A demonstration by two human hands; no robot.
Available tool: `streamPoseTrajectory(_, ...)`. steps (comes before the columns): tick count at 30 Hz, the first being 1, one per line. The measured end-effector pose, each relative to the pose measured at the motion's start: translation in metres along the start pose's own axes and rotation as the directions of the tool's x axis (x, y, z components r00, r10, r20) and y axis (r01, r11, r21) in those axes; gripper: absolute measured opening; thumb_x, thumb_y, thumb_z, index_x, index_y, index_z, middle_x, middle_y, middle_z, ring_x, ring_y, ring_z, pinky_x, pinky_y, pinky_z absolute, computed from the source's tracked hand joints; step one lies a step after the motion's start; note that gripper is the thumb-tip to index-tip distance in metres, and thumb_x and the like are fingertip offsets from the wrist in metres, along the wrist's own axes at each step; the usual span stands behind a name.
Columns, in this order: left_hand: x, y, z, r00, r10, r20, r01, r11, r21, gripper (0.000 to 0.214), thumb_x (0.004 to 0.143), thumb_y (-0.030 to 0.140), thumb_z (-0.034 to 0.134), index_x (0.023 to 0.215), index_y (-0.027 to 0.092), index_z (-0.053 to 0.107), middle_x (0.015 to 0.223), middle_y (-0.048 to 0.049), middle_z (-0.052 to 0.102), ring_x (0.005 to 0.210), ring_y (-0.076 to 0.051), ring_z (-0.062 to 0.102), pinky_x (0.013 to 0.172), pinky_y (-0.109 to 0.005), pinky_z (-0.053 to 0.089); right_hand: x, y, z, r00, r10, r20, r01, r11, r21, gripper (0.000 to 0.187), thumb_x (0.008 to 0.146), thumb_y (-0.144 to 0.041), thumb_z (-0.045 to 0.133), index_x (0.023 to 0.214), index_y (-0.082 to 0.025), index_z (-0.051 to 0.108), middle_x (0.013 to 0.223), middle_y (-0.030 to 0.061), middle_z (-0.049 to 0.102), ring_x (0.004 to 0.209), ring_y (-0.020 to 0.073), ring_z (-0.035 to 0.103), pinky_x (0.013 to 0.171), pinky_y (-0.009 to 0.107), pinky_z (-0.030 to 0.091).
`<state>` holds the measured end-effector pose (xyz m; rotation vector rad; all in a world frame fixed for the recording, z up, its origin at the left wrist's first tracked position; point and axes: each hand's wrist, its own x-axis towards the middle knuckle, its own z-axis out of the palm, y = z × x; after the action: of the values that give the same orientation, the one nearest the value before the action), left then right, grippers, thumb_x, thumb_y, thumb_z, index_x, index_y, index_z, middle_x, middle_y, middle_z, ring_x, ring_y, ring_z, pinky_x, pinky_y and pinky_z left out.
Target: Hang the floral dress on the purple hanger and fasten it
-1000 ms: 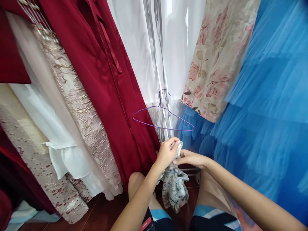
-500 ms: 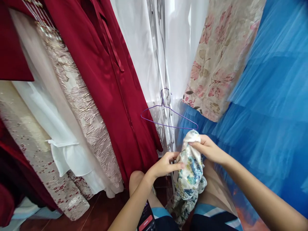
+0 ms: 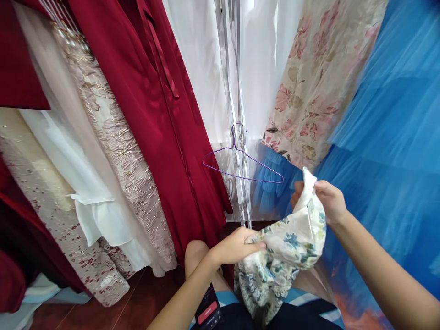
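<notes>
Both my hands hold a small cream garment with a blue and green flower print (image 3: 288, 250). My left hand (image 3: 237, 247) pinches its lower left edge, just above my knee. My right hand (image 3: 326, 199) grips its upper corner, raised to the right, so the cloth stretches between the two hands and its bottom hangs over my lap. An empty purple wire hanger (image 3: 242, 165) hangs on a metal rack post (image 3: 237, 114) just above and left of my right hand.
Dresses hang close all round: a dark red satin one (image 3: 151, 119), a beige brocade one (image 3: 113, 151), white fabric (image 3: 89, 211), a pink-flowered cream one (image 3: 316, 78) and a blue tulle skirt (image 3: 388, 151) at right. A dark wooden floor (image 3: 137, 307) lies below.
My right hand has lifted up and to the right with the garment's corner. My left hand has dropped lower. The bunched cloth has been spread out between them.
</notes>
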<state>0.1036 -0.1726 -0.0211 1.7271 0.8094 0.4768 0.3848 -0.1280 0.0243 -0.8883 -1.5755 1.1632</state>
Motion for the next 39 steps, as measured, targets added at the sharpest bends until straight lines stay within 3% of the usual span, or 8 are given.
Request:
streamPoseTrajectory(4, 0.001, 0.017, 0.004, 0.941, 0.132, -0.312, -0.158, 0.986, -0.058, 0.021, 0.086, 0.019, 0.053, 0.095, 0.014, 0.072, 0.091, -0.0043, 0.069, 0.084, -0.017, 0.06, 0.072, -0.024, 0.045, 0.005, 0.022, -0.001, 0.79, 0.257, 0.557, -0.42, 0.888, 0.186, 0.088, 0.081, -0.084, 0.012, 0.084, -0.012, 0.063, 0.065, 0.0146, 0.067, 0.059, 0.0239, 0.065, 0.055, 0.034, 0.051)
streamPoseTrajectory(8, 0.009, 0.022, 0.009, 0.812, 0.143, -0.565, -0.237, 0.967, -0.097, 0.028, 0.085, 0.016, 0.049, 0.104, 0.017, 0.07, 0.101, -0.005, 0.07, 0.092, -0.019, 0.062, 0.081, -0.027, 0.047, 0.001, 0.053, 0.022, 0.564, 0.412, 0.716, -0.577, 0.816, -0.015, 0.086, 0.084, -0.083, 0.022, 0.1, -0.009, 0.063, 0.078, 0.0146, 0.072, 0.065, 0.0207, 0.068, 0.058, 0.03, 0.053)
streamPoseTrajectory(12, 0.011, 0.013, 0.016, 0.782, 0.154, -0.604, -0.241, 0.968, -0.065, 0.042, 0.082, 0.011, 0.045, 0.118, 0.021, 0.063, 0.105, -0.005, 0.068, 0.088, -0.018, 0.062, 0.076, -0.027, 0.048, -0.002, 0.064, 0.052, 0.768, 0.301, 0.565, -0.412, 0.908, 0.077, 0.044, 0.084, -0.053, 0.066, 0.1, -0.012, 0.067, 0.092, 0.0089, 0.072, 0.077, 0.0159, 0.066, 0.069, 0.025, 0.051)
streamPoseTrajectory(17, -0.01, 0.013, 0.002, 0.971, 0.095, -0.218, -0.061, 0.986, 0.156, 0.079, 0.078, 0.026, 0.067, 0.149, 0.027, 0.034, 0.095, -0.0043, 0.066, 0.083, -0.02, 0.063, 0.077, -0.033, 0.051, 0.005, 0.044, 0.061, 0.943, 0.144, 0.301, -0.201, 0.965, 0.167, 0.035, 0.084, -0.046, 0.068, 0.088, -0.012, 0.067, 0.078, 0.0044, 0.068, 0.068, 0.0143, 0.06, 0.068, 0.026, 0.048)
streamPoseTrajectory(22, -0.01, 0.025, -0.017, 0.908, 0.237, -0.346, -0.115, 0.934, 0.339, 0.106, 0.067, 0.03, 0.08, 0.154, 0.032, 0.019, 0.141, -0.0115, 0.047, 0.127, -0.028, 0.046, 0.107, -0.043, 0.037, 0.003, 0.02, 0.065, 0.847, 0.117, 0.518, -0.148, 0.989, 0.018, 0.028, 0.085, -0.04, 0.066, 0.089, -0.012, 0.065, 0.077, 0.0012, 0.062, 0.067, 0.012, 0.053, 0.066, 0.024, 0.043)
streamPoseTrajectory(27, 0.011, 0.005, -0.024, 0.986, 0.161, -0.031, -0.15, 0.964, 0.221, 0.04, 0.074, 0.031, 0.073, 0.111, 0.017, 0.069, 0.096, -0.0049, 0.067, 0.09, -0.021, 0.06, 0.081, -0.03, 0.048, -0.004, -0.005, 0.057, 0.694, 0.164, 0.701, 0.004, 0.973, -0.232, 0.023, 0.081, -0.034, 0.069, 0.088, -0.012, 0.065, 0.074, -0.0016, 0.056, 0.063, 0.0101, 0.045, 0.058, 0.022, 0.037)
streamPoseTrajectory(32, 0.004, -0.025, -0.038, 0.972, 0.116, -0.203, -0.058, 0.961, 0.271, 0.026, 0.079, 0.038, 0.068, 0.079, 0.012, 0.068, 0.073, 0.0, 0.058, 0.071, -0.014, 0.051, 0.063, -0.023, 0.038, 0.002, -0.007, 0.018, 0.81, 0.229, 0.539, 0.098, 0.855, -0.509, 0.022, 0.084, -0.036, 0.063, 0.086, -0.014, 0.065, 0.072, -0.0008, 0.057, 0.061, 0.0112, 0.046, 0.053, 0.023, 0.034)
streamPoseTrajectory(39, -0.005, -0.015, -0.04, 0.948, 0.141, -0.285, -0.09, 0.979, 0.185, 0.027, 0.085, 0.04, 0.063, 0.084, 0.014, 0.059, 0.077, 0.0012, 0.052, 0.073, -0.012, 0.047, 0.064, -0.022, 0.034, 0.038, 0.015, -0.02, 0.961, -0.081, 0.265, 0.219, 0.81, -0.545, 0.029, 0.086, -0.044, 0.06, 0.088, -0.016, 0.067, 0.076, 0.0034, 0.065, 0.068, 0.0171, 0.056, 0.062, 0.027, 0.043)
